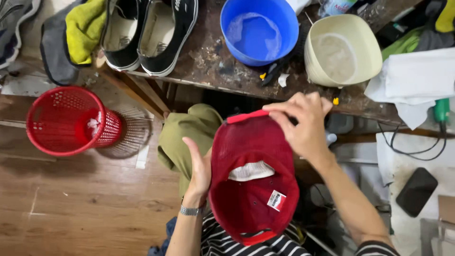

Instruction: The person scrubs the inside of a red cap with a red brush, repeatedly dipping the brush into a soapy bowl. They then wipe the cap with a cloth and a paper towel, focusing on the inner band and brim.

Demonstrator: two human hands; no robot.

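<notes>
A red cap [246, 199] is held upside down over my lap, its inside facing up with a white label patch and a small tag showing. My left hand [199, 168] cups the cap's left side, a metal watch on its wrist. My right hand [303, 121] grips the cap's far edge, fingers pinched on the red strap [246, 116] there.
A worn wooden table [213, 61] ahead carries a blue bowl [258, 31] and a cream bowl [343, 50] with cloudy liquid, a pair of black shoes [151, 33], cloths and white rags [417, 80]. A red mesh basket [71, 121] stands on the wooden floor at left.
</notes>
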